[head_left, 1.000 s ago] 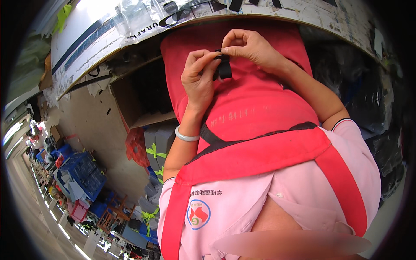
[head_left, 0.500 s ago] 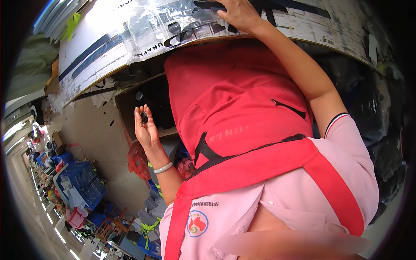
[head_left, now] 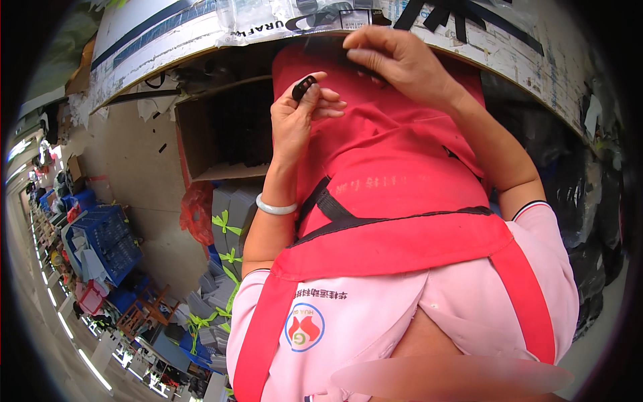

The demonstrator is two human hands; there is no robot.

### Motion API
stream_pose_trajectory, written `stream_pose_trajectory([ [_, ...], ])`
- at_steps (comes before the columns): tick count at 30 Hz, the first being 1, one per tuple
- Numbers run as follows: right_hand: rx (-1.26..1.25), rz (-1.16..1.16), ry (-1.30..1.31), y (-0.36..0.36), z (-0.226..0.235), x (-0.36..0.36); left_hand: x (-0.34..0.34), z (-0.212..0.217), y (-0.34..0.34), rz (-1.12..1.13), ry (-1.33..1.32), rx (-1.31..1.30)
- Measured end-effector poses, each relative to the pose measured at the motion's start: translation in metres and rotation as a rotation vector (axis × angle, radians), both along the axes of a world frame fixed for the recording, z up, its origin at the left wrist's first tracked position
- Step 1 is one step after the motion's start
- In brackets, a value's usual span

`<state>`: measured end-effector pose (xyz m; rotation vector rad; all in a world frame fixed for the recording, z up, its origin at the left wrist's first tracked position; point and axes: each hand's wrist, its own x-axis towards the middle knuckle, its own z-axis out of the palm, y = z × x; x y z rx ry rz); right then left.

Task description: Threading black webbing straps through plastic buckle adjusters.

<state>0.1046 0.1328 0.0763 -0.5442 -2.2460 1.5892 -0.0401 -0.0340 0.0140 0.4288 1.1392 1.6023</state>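
Note:
Between the thumb and forefinger of my left hand (head_left: 295,124) is a small black slotted buckle (head_left: 303,88), held up in front of the red apron (head_left: 395,144). My left hand's other fingers are curled loosely to the right. Close by on the right, my right hand (head_left: 408,67) is bent over with its fingers pinched at the table's front edge. A dark, blurred strap-like piece (head_left: 327,51) runs left from those fingers, and I cannot make out its full shape. Several black straps (head_left: 462,19) lie on the table just beyond my right hand.
The plastic- and paper-covered table (head_left: 201,30) spans the far side. Under it, to the left, stands an open cardboard box (head_left: 224,173) with dark contents. A red plastic bag (head_left: 197,214) and grey bundles tied in lime green (head_left: 231,231) are at my left, blue crates (head_left: 107,244) farther off.
My left hand has come up and right from beside the cardboard box, bringing the black buckle. My right hand has drawn back from the tabletop to its front edge, a dark piece now at its fingers.

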Motion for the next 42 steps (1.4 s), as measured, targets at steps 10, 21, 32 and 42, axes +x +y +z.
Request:
stream_pose_trajectory([
  [10,-0.29,0.124,-0.06,-0.025,-0.032,0.016,0.027,-0.004,-0.003,-0.216,0.439,-0.095],
  [21,-0.322,0.207,0.038,-0.031,-0.044,0.028,0.01,-0.002,-0.013,-0.296,-0.29,-0.011],
  [32,-0.786,0.007,-0.224,-0.036,-0.031,0.034,0.022,-0.014,0.004,0.021,0.016,-0.006],
  [42,-0.993,-0.088,-0.13,-0.039,-0.028,0.033,0.039,-0.002,0.009,0.148,0.317,-0.015],
])
